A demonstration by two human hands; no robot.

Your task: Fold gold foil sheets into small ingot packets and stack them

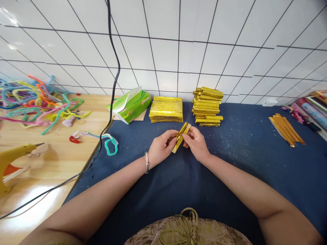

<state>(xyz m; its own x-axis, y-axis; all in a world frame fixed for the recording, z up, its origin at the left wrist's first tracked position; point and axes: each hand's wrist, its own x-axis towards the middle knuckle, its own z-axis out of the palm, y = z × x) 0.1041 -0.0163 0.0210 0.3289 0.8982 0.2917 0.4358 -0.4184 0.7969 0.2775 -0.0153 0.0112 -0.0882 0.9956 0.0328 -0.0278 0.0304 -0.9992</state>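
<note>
A folded strip of gold foil paper is held between both hands above the dark blue cloth, slanting up to the right. My left hand, with a silver bangle at the wrist, pinches its left side. On the other side, the thumb and fingers of my right hand grip the strip. Beyond the hands lies a flat stack of gold sheets. To its right is a pile of narrow folded gold strips.
A green tissue pack stands left of the stack. A black cable hangs down across the left side. Colourful pipe cleaners and a yellow glue gun lie on the wooden surface. Flat golden strips are at the right.
</note>
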